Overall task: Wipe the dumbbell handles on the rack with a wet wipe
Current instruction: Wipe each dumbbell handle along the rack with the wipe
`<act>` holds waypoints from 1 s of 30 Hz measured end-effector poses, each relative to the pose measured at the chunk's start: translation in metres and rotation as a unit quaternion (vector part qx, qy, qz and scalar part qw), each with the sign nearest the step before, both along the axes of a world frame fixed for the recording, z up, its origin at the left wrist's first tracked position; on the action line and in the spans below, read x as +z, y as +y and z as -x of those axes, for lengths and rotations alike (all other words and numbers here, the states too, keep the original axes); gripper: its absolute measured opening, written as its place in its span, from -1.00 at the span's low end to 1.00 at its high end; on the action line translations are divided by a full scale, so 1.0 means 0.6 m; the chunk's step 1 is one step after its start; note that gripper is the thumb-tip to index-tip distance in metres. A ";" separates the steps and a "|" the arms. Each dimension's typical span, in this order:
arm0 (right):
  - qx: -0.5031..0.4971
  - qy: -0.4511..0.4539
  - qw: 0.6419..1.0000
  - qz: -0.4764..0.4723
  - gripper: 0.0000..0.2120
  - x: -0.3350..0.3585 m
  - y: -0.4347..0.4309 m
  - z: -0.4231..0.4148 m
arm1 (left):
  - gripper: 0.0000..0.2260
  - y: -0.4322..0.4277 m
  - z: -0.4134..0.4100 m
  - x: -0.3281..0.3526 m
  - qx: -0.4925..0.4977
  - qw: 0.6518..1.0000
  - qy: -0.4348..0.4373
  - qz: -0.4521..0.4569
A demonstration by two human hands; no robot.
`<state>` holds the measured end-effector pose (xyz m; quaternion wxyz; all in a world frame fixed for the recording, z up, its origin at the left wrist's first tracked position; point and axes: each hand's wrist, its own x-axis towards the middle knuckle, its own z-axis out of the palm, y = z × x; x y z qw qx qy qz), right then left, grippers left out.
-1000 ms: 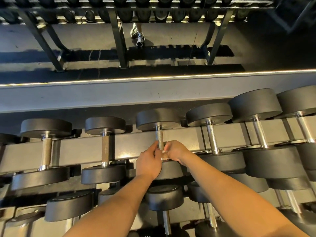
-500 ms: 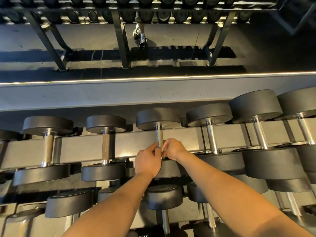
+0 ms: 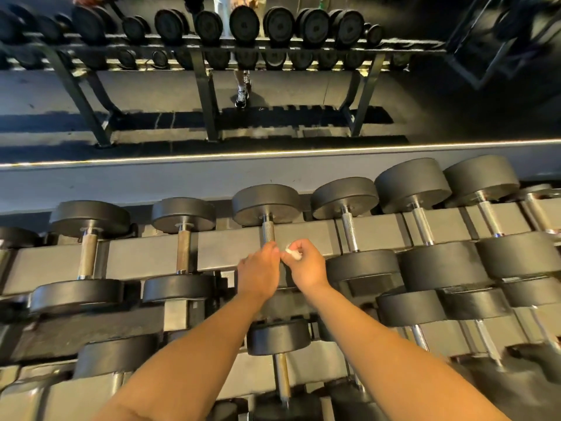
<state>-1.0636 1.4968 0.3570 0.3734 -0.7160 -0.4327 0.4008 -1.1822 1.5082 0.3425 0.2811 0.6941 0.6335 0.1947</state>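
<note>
One wet wipe (image 3: 294, 253) pinched in right hand (image 3: 306, 264) | left hand (image 3: 258, 270) touches dumbbell handle (image 3: 268, 232), grip unclear

The left hand (image 3: 258, 270) covers the lower end of the middle dumbbell handle (image 3: 268, 230). Its fingertips are turned away, so any grip on the bar cannot be made out. The right hand (image 3: 307, 267) encloses most of the wipe (image 3: 293, 253), and only a crumpled white corner shows. Both hands hide nearly all of the near weight (image 3: 283, 281). The leftmost dumbbell (image 3: 13, 238) is cut off by the picture's edge. The lowest bar (image 3: 282, 378) is blurred, possibly by motion.
</note>
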 end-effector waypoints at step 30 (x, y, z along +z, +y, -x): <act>-0.070 0.182 0.971 0.141 -0.83 -0.271 -0.379 -0.014 | -0.85 -0.413 -0.018 -0.255 0.168 0.954 -0.173 0.180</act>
